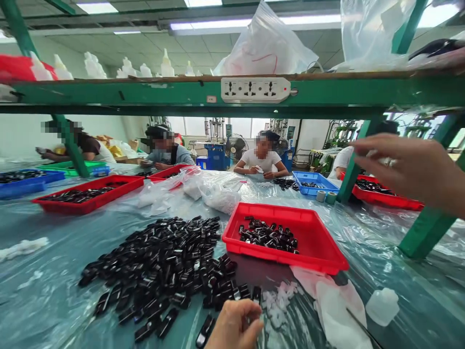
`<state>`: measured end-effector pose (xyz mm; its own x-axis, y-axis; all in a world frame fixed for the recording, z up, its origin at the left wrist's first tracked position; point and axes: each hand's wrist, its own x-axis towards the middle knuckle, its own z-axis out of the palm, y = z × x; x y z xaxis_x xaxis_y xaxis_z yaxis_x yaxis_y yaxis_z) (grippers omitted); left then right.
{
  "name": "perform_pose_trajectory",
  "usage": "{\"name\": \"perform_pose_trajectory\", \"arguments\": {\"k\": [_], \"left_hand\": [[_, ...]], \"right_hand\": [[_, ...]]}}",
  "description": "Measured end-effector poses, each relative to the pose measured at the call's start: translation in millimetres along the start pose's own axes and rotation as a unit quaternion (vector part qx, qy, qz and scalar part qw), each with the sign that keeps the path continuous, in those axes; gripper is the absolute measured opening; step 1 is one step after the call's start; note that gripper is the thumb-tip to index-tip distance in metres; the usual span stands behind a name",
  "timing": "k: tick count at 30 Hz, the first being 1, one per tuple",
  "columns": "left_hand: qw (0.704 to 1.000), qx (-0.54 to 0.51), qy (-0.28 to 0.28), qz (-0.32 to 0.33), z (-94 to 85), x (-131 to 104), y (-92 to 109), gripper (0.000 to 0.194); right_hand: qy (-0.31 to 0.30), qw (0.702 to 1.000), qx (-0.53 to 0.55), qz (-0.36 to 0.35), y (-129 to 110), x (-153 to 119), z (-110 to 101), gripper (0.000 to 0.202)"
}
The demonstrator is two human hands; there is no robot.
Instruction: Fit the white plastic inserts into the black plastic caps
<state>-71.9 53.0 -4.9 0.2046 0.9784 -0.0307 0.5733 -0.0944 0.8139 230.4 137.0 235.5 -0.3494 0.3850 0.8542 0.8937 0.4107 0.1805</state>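
Note:
A heap of small glossy black plastic parts covers the middle of the plastic-covered table. At its near edge is my left hand, with thumb and fingers curled together. One black part shows right at its fingertips; whether the hand grips it I cannot tell. My right hand is raised at the right, beside a green post, and smeared by motion. What it holds, if anything, does not show. Behind the heap, a red tray contains more of the same black parts.
A white cloth with a thin dark stick lies near a small white bottle. A green shelf beam with a power strip crosses overhead. A green post stands right. Several people sit opposite among trays.

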Motion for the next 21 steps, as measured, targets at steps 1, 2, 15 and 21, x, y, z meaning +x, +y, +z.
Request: {"name": "perform_pose_trajectory", "arguments": {"k": [1,2,15,21], "left_hand": [[1.0,0.01,0.007,0.008,-2.5,1,0,0.014],[1.0,0.021,0.013,0.017,-5.9,2,1,0.015],[0.966,0.219,0.045,0.13,-25.1,7,2,0.021],[0.94,0.292,0.014,0.175,-4.9,4,9,0.032]], "right_hand": [[-0.025,0.999,0.022,-0.026,-15,-23,-2,0.032],[-0.049,0.996,0.048,-0.054,-30,-45,-6,0.028],[-0.183,0.942,0.276,0.051,-121,-182,-45,0.029],[-0.273,0.914,0.296,0.055,-131,-194,-35,0.023]]}}
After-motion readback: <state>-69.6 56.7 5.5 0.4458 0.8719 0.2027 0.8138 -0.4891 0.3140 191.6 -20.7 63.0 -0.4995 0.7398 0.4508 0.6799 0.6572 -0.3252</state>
